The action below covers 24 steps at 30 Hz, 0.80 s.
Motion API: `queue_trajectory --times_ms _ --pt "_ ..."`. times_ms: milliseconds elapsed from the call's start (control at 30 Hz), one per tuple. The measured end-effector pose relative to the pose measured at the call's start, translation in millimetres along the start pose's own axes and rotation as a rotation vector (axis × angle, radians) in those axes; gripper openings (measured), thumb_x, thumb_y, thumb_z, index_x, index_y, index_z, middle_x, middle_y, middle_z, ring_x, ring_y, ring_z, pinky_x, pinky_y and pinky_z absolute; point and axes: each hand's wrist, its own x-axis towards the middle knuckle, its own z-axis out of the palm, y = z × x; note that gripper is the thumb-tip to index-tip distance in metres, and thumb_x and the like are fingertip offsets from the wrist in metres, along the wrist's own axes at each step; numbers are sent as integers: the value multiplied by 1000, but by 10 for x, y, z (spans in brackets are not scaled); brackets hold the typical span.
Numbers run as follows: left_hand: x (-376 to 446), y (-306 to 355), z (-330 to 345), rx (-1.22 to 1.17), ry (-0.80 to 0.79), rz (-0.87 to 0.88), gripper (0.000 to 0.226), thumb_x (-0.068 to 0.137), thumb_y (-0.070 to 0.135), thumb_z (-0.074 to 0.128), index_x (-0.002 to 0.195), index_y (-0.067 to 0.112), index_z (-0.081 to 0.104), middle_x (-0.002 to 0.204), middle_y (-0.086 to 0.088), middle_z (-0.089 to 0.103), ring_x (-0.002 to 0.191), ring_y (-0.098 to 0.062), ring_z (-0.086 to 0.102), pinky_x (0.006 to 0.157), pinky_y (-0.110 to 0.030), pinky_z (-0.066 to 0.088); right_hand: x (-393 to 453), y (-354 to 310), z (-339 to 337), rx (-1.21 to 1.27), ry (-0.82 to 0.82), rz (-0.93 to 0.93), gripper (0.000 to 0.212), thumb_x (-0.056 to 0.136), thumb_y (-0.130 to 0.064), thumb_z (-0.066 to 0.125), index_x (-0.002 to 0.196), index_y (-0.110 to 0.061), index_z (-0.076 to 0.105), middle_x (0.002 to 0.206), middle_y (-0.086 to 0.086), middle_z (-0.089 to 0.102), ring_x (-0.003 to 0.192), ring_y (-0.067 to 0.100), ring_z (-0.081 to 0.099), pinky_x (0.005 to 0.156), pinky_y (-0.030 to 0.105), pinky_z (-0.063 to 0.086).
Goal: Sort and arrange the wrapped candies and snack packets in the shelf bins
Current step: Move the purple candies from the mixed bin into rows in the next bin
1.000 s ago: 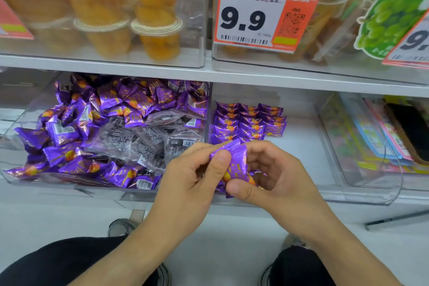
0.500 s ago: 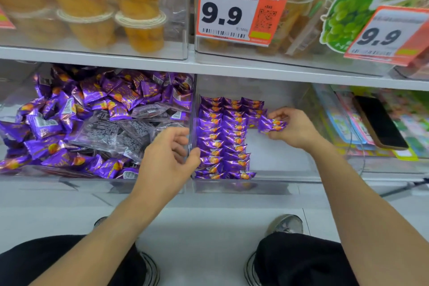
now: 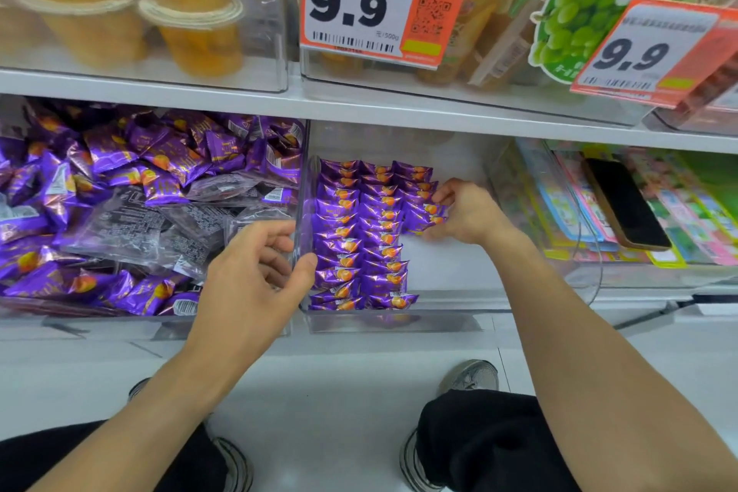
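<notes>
Purple wrapped candies with orange prints lie in neat rows (image 3: 359, 236) in the middle clear bin (image 3: 447, 316). My right hand (image 3: 467, 214) pinches a purple candy (image 3: 425, 218) at the front end of the third, shorter row. My left hand (image 3: 255, 276) grips the clear wall between the middle bin and the left bin, thumb on the candy side. The left bin holds a loose heap of purple candies (image 3: 131, 164) mixed with clear dark-printed packets (image 3: 131, 224).
A black phone (image 3: 625, 204) lies on colourful packets in the right bin (image 3: 583, 276). Above, jelly cups (image 3: 191, 24) and price tags (image 3: 383, 0) reading 9.9 fill the upper shelf. My knees and shoes are below on the white floor.
A second ago both hands held one candy in front of the bins. My right hand carried it to the third row; my left hand moved to the bin wall.
</notes>
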Motion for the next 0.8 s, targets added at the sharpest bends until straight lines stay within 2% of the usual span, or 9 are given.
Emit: queue_trajectory --times_ms 100,167,300,433,533,667,800 --pt "-3 -11 -12 -2 0 3 32 84 20 75 114 22 64 93 3 64 70 -14 60 62 -15 49 -23 26 -19 -16 9 59 56 54 -21 98 98 -9 66 80 -6 59 65 10 54 54 17 40" --pt "-15 -14 -9 -2 3 6 32 84 21 75 114 23 64 93 3 64 71 -14 60 62 -15 49 -31 21 1 -7 8 43 57 53 -24 98 98 -10 66 86 -1 63 65 11 53 54 19 41" --pt "-34 -22 5 13 19 13 33 84 22 74 115 24 63 92 5 63 71 -13 60 64 -20 50 -45 -35 51 2 4 15 59 56 -20 97 103 -9 64 91 -1 59 72 13 52 50 9 36" --pt "-29 -20 10 24 27 3 33 84 24 74 115 25 63 91 6 62 70 -12 59 64 -20 51 -59 -53 78 1 20 22 62 56 -21 97 104 -9 60 89 -7 53 77 12 52 51 8 33" --pt "-38 -11 8 30 21 6 32 85 25 73 115 26 63 92 6 63 70 -12 59 64 -21 51 -76 -57 68 14 11 39 62 56 -21 97 103 -12 58 86 -9 52 72 8 51 50 7 33" --pt "-40 -12 7 29 22 0 31 85 26 73 114 27 62 93 7 62 71 -13 59 65 -23 51 -96 -49 45 5 11 53 62 56 -25 97 104 -16 58 103 3 59 75 15 57 54 17 38" --pt "-39 -8 6 41 18 1 31 85 27 72 114 28 62 94 7 62 72 -11 59 66 -23 51 -103 -39 63 -12 8 52 61 57 -26 96 104 -17 59 107 5 62 71 14 60 54 19 39"
